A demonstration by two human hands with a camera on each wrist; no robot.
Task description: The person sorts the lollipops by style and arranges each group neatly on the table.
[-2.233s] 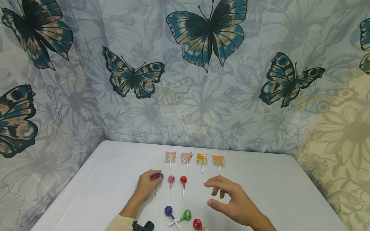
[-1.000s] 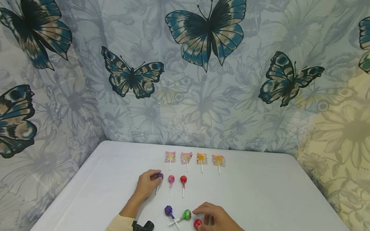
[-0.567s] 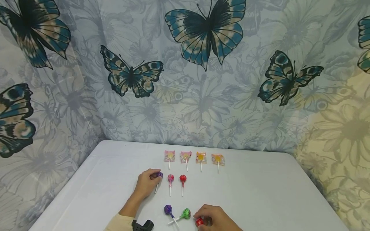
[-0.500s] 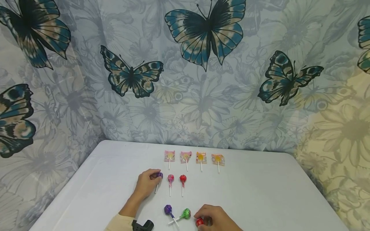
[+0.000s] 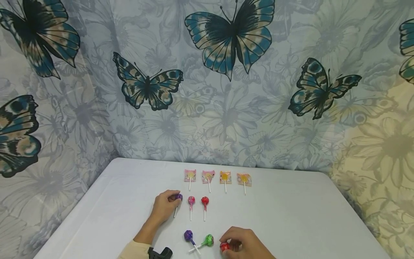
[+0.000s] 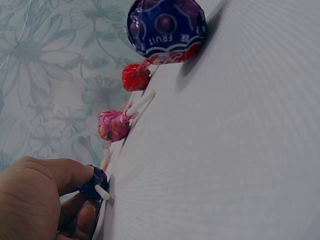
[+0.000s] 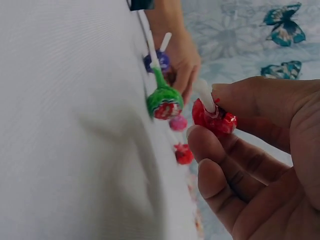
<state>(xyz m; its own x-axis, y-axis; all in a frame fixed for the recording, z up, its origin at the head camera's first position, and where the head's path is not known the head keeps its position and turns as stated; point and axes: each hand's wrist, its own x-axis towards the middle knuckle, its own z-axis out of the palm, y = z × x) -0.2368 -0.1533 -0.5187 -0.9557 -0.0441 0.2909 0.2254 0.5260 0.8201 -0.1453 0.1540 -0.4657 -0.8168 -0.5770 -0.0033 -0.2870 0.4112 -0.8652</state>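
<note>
My left hand [image 5: 164, 207] pinches the head of a purple lollipop [image 6: 95, 183] at the left end of the middle row, its stick pointing toward the near side. Beside it in that row lie a pink lollipop [image 5: 191, 201] and a red lollipop [image 5: 205, 202]. At the front, my right hand [image 5: 248, 244] grips a second red lollipop [image 7: 216, 118] between thumb and fingers; its white stick shows in the right wrist view. Just left of that hand, a green lollipop [image 5: 209, 240] and another purple lollipop [image 5: 188, 236] lie with their sticks crossed.
A back row of flat lollipops in clear wrappers, from a pink one [image 5: 190, 176] to an orange one [image 5: 244, 180], lies on the white table [image 5: 291, 208]. Butterfly-patterned cloth [image 5: 226, 118] hangs behind the table.
My right hand has come from above the table's right side to the front red lollipop, taken hold of it and shifted it slightly right. The left hand stays on its purple lollipop.
</note>
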